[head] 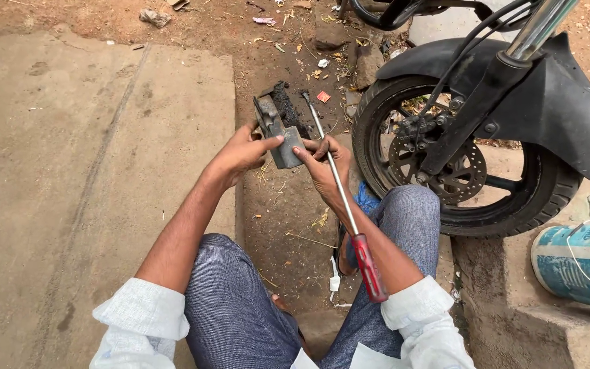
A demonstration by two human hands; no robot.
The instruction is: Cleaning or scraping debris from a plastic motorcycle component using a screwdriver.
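Inspection of a worn part looks like the step in hand: both hands hold a pair of grimy grey metal brake pads (279, 126) up over the ground, just left of the motorcycle's front wheel with its black rubber tyre (466, 164). The left hand (240, 152) grips the pads from the left, thumb laid across the near plate and fingers curled behind it. The right hand (324, 164) pinches the lower right corner between thumb and forefinger, while its other fingers seem to close around a long screwdriver with a bright steel shaft and red plastic handle (341, 198); the exact hold on the shaft is hard to make out. The shaft runs diagonally, its tip beyond the pads and its handle resting along the right forearm.

The pads are flat steel backing plates, dull and scuffed, one carrying a crumbly black layer of friction material caked with soot-like dust. My judgement is that the next move needs a firmer two-handed grip to part or turn the plates, and the screwdriver would first have to be shifted in the hand so its tip can be used.

Near the wheel hub sit a perforated steel brake disc (445, 171) and a glossy black plastic mudguard (554, 102). A dented pale blue tin can (578, 263) lies on a rough concrete ledge (513, 321).
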